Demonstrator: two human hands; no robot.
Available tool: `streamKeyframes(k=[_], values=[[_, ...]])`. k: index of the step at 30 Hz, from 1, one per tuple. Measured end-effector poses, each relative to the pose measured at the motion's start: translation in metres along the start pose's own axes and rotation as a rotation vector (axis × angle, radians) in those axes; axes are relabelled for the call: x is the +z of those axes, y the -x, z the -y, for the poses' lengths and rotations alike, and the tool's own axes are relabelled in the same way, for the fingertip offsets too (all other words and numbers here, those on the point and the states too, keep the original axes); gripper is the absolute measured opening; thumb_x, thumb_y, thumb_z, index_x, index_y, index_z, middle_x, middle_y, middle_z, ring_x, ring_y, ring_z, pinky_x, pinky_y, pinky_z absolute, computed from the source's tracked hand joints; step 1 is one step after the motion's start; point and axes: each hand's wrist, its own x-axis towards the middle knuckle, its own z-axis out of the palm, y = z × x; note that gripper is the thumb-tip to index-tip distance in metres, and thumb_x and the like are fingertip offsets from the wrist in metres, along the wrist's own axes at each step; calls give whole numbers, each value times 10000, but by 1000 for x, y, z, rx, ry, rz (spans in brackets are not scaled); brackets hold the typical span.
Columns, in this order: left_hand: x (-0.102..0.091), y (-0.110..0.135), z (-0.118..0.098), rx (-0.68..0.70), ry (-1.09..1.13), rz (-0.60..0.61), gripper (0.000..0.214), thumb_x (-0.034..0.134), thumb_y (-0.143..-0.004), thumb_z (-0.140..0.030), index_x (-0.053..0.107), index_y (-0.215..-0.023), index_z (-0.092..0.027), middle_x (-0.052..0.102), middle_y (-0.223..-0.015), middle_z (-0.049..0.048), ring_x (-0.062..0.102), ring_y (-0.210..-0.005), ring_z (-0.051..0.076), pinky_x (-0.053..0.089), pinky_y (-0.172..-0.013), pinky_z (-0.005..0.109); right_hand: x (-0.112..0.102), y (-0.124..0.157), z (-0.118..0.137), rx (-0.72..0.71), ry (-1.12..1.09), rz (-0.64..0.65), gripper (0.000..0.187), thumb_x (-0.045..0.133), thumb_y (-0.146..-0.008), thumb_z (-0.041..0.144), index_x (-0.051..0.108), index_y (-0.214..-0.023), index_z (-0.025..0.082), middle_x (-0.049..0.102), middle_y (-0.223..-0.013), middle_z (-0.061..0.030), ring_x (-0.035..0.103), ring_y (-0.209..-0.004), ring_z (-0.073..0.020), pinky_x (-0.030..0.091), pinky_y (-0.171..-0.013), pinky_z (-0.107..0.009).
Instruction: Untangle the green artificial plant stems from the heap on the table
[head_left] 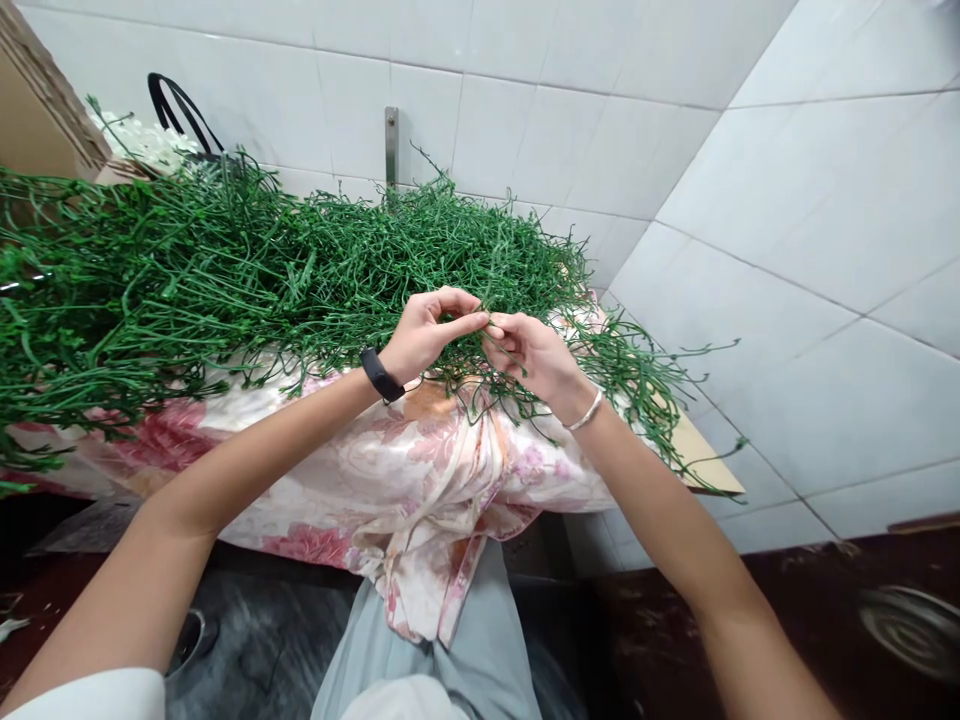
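Green stem (489, 322) pinched by both hands at the front of the pile

One thin stem is gripped between the thumb and forefinger of the left hand (431, 335), and its other part is clamped by the fingertips of the right hand (536, 360); the two hands are close together, almost touching. It is held just above the front edge of the pile of green stems (247, 265), which is spread on a flowered cloth (390, 470). Such a fine grip is probably used because the stems are tangled and one must be kept separate from the others. Its long axis seems to run across the view, from one hand to the other; where the ends point cannot be told, since they are lost in the pile
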Motion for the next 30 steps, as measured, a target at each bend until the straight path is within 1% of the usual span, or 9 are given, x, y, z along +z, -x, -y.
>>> streamKeyframes(k=[3, 10, 12, 14, 17, 22, 25, 28, 30], values=[[-1, -1, 0, 15, -43, -13, 146, 697, -606, -259, 614, -655, -149, 557, -657, -16, 486, -621, 75, 389, -630, 231, 1, 0, -3, -84, 102, -62, 223, 426, -765, 293, 395, -582, 169, 258, -511, 64, 214, -413, -36, 142, -382, -196], [-5, -4, 0, -15, -14, -63, 151, 693, -607, -262, 603, -625, -143, 517, -592, -35, 437, -549, 55, 351, -558, 215, 8, 8, -11, -626, 896, -394, 130, 497, -810, 300, 508, -840, 174, 468, -702, 10, 415, -593, -69, 356, -547, -213], [-4, -3, -1, -20, 8, -50, 149, 693, -608, -257, 602, -628, -141, 520, -593, -36, 444, -552, 52, 356, -564, 211, 8, 10, -12, -740, 1049, -441, 122, 453, -839, 267, 518, -880, 172, 498, -760, -12, 450, -646, -82, 376, -591, -228], [-4, -3, -1, -19, 21, -39, 153, 696, -606, -259, 603, -635, -142, 529, -601, -35, 455, -560, 52, 367, -576, 210, 9, 11, -13, -778, 1095, -454, 126, 429, -851, 250, 520, -890, 171, 504, -767, -17, 458, -657, -87, 380, -602, -233], [-4, -2, -1, -23, 18, -30, 160, 696, -604, -270, 604, -647, -146, 543, -616, -31, 469, -573, 57, 383, -589, 213, 9, 10, -11, -679, 979, -421, 129, 435, -845, 269, 524, -832, 176, 477, -698, 3, 423, -600, -77, 364, -574, -228], [-4, -2, 1, -23, 33, -17, 153, 693, -611, -262, 610, -657, -142, 554, -627, -24, 482, -578, 58, 382, -590, 214, 8, 4, -6, -320, 386, -246, 167, 465, -801, 290, 509, -708, 158, 408, -589, 33, 338, -493, -51, 256, -441, -196], [-4, -2, 2, -14, 18, -1, 154, 694, -613, -265, 612, -653, -141, 560, -635, -21, 485, -586, 59, 386, -597, 215, 5, 1, -3, -127, 133, -121, 187, 453, -773, 283, 457, -634, 159, 328, -525, 52, 282, -431, -43, 198, -396, -195], [-3, -2, 3, -29, 10, -4, 158, 700, -603, -268, 613, -645, -143, 565, -636, -20, 489, -587, 61, 394, -599, 216, 3, 0, -3, -49, 66, -52, 216, 431, -777, 306, 413, -613, 167, 279, -510, 63, 253, -411, -40, 181, -383, -194], [-3, -3, 4, -51, 32, -21, 166, 705, -595, -274, 613, -638, -143, 567, -628, -24, 492, -579, 59, 395, -597, 218, 4, 1, -5, -108, 135, -82, 203, 443, -787, 323, 432, -661, 164, 301, -529, 63, 252, -422, -36, 167, -385, -189]])
